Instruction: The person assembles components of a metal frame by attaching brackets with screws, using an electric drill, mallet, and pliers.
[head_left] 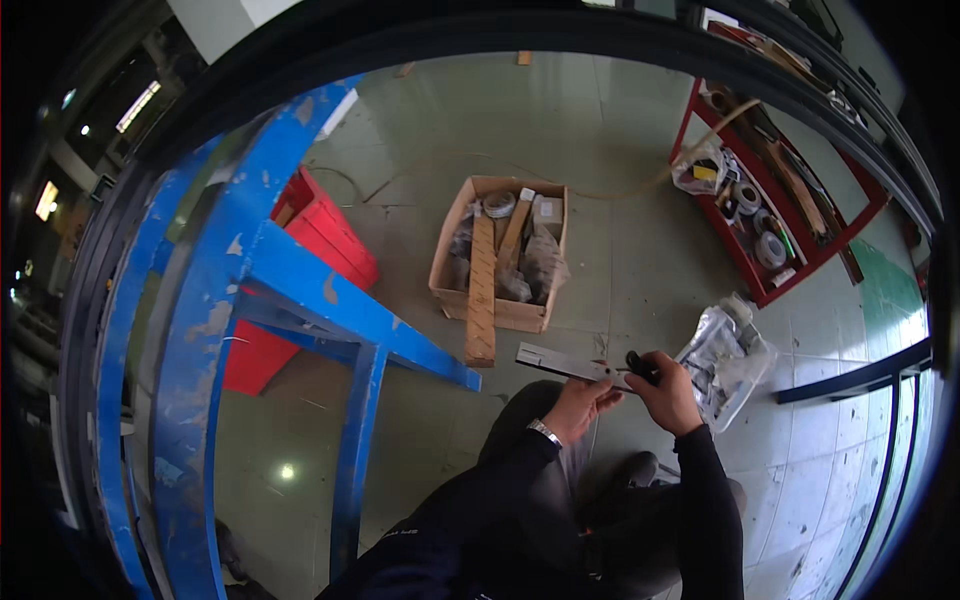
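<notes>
My left hand (582, 408), with a metal watch band at the wrist, pinches a long flat silver-grey metal strip (562, 363) with a dark lower edge. The strip points to the left, above my lap. At its right end, my right hand (668, 396) is closed round a small tool with a black handle (641, 368). The tool's working end is too small to make out. Both hands are close together, in front of my knees.
An open cardboard box (540, 318) holds tape rolls, bags and long cardboard pieces. A blue steel frame (300, 285) stands left, by a red bin (330, 235). On the right are a red trolley (765, 292) with rolls and a clear plastic-lined tray (735, 400) of parts.
</notes>
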